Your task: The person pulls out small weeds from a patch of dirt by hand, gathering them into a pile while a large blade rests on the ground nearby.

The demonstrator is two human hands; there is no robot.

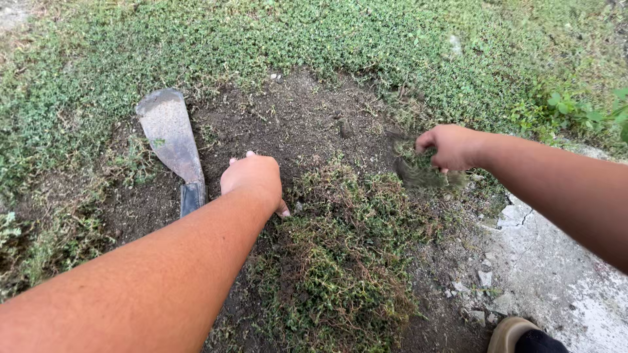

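Crumbly soil [307, 117]; right hand [450, 146] grips matted weeds [418, 171].

Blade [170, 140] lies on the bare soil patch [301, 124], just left of the left hand [254, 180]. Pulled weed heap [340, 255] sits between both hands; right hand [450, 146] is at its far right edge, concrete slab [562, 274] further right.

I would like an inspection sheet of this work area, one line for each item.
Surface: bare dark soil patch ringed by low green ground cover.
Job's things: heap of pulled weeds; blurred tuft of weeds in the right hand.
Clutter: broad metal blade lying flat on the soil.
Grippers: left hand on the soil beside the blade; right hand closed on the tuft.
Cables: nothing seen.
Surroundings: cracked concrete slab; shoe tip.
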